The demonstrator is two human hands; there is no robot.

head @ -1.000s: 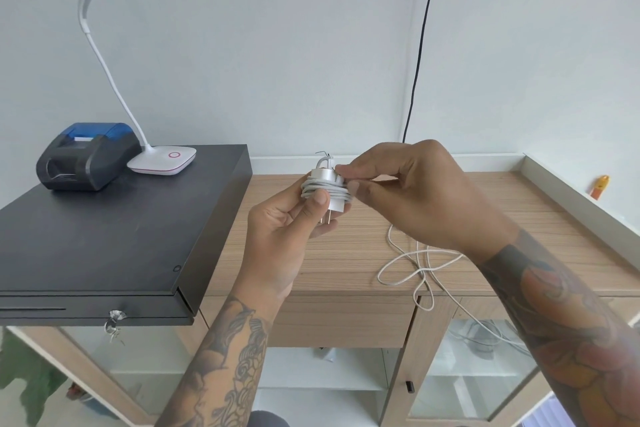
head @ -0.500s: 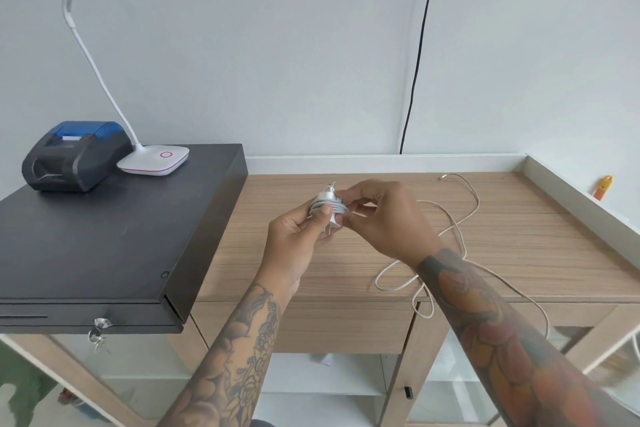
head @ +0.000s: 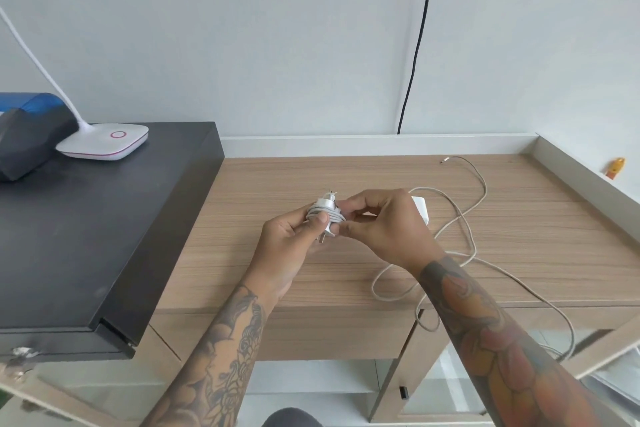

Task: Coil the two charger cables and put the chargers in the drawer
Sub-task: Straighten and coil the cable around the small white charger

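Observation:
A small white charger [head: 326,214] with its cable wound tightly round it sits between both hands above the wooden desk [head: 277,184]. My left hand [head: 287,246] grips it from below with the thumb over the coil. My right hand [head: 381,225] pinches the coil's right side. A second white charger block [head: 421,209] lies on the desk, partly hidden behind my right hand. Its loose cable [head: 464,218] sprawls over the desk and hangs over the front edge. A closed wooden drawer front [head: 329,333] lies under the desk top.
A black cash drawer box [head: 86,225] stands on the left, carrying a white lamp base [head: 104,141] and a dark blue printer [head: 31,135]. A black wire [head: 415,45] runs down the wall. Glass cabinet doors [head: 450,388] sit below the desk.
Both hands have lowered toward the desk with the wound charger. The view has tilted down and to the right, so the second charger and its full cable now show.

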